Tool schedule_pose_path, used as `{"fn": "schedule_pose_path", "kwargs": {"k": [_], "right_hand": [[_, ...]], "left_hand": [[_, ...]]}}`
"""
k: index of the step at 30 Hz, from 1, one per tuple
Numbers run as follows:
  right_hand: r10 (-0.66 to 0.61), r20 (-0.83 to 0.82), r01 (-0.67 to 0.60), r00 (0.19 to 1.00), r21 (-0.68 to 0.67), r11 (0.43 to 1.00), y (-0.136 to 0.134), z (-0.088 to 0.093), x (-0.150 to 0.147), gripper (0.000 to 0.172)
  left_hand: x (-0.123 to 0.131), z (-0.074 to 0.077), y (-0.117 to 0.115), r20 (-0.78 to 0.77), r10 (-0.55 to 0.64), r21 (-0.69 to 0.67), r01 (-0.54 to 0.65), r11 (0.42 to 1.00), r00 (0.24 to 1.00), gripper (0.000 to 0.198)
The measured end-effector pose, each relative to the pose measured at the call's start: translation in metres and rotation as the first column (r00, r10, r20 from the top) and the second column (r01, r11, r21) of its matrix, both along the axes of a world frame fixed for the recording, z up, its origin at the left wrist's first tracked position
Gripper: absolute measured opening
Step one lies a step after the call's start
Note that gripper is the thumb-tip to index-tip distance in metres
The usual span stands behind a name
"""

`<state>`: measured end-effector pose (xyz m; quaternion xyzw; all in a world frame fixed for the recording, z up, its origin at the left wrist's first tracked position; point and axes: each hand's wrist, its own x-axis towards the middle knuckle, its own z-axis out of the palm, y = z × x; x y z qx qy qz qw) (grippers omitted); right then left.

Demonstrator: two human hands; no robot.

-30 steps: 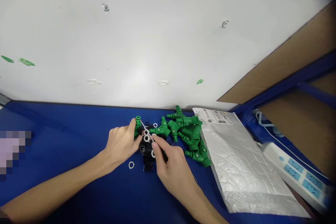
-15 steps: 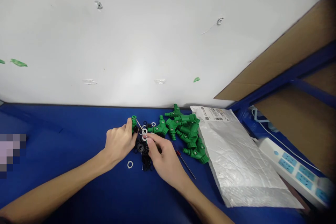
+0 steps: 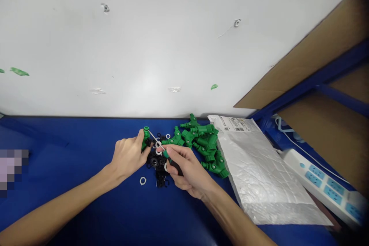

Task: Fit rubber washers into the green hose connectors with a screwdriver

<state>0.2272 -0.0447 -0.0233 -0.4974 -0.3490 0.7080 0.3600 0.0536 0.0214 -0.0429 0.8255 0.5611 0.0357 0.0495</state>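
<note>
My left hand [image 3: 129,155] is closed around a green plastic hose fitting [image 3: 145,135] with a black part at its side. In my right hand [image 3: 187,167] is a screwdriver [image 3: 175,165] with a green and black handle; its thin shaft points up and left, with the tip close to the fitting's top end. Whether the tip touches the fitting, I cannot tell. Beneath and between the hands lies a heap of small black parts [image 3: 155,161] with white rings among them. Several green Y-shaped hose fittings [image 3: 206,142] are piled right of my right hand.
A silvery padded mailer [image 3: 268,177] lies right of the pile, beside a white power strip [image 3: 323,184]. One white ring nut [image 3: 143,180] sits apart on the blue table [image 3: 121,215]. A white wall panel [image 3: 161,46] rises behind. At the far left is a pixelated patch.
My right hand has turned and shifted slightly right, so the screwdriver's handle now shows. My left hand still holds the fitting in nearly the same spot. The view has shifted slightly.
</note>
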Motion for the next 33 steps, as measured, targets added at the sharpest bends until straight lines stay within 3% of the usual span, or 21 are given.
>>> {"fn": "schedule_pose_path", "kwargs": {"k": [1,3,6,8,14,18,24,29,33], "right_hand": [[0.006,0.03,-0.006,1.0,0.015,1.0,0.0,0.001,0.001,0.058],[-0.035,0.255,-0.023,0.966,0.224,0.974,-0.001,-0.003,-0.001,0.048],[-0.291,0.617,-0.2,0.731,0.602,0.773,-0.004,-0.017,-0.006,0.037],[-0.388,0.689,-0.302,0.612,0.657,0.69,-0.005,-0.028,-0.009,0.038],[-0.455,0.756,-0.378,0.47,0.638,0.67,-0.001,-0.05,-0.009,0.044],[-0.463,0.746,-0.376,0.479,0.65,0.66,0.0,-0.044,-0.01,0.042],[-0.434,0.684,-0.297,0.587,0.68,0.671,-0.004,-0.03,-0.02,0.033],[-0.457,0.674,-0.292,0.58,0.696,0.656,-0.005,-0.046,-0.02,0.038],[-0.467,0.693,-0.288,0.55,0.682,0.673,-0.003,-0.053,-0.018,0.04]], "left_hand": [[0.0,-0.001,0.0,-0.007,0.005,0.007,-0.005,1.0,1.0,0.051],[0.002,-0.001,-0.001,-0.003,0.004,0.012,-0.004,1.0,1.0,0.05],[0.003,0.005,0.0,0.055,-0.016,-0.003,0.016,1.0,0.998,0.044],[0.003,0.011,0.001,0.125,-0.03,-0.026,0.034,0.999,0.992,0.036],[0.0,0.018,0.004,0.449,0.002,-0.2,0.098,0.975,0.894,0.027],[-0.001,0.018,0.005,0.556,0.008,-0.229,0.144,0.963,0.831,0.027],[0.005,0.018,0.002,0.367,0.024,-0.085,0.008,0.996,0.93,0.018],[0.004,0.02,0.002,0.403,0.008,-0.129,0.048,0.99,0.915,0.02],[0.001,0.023,0.003,0.527,0.013,-0.234,0.13,0.963,0.849,0.021]]}}
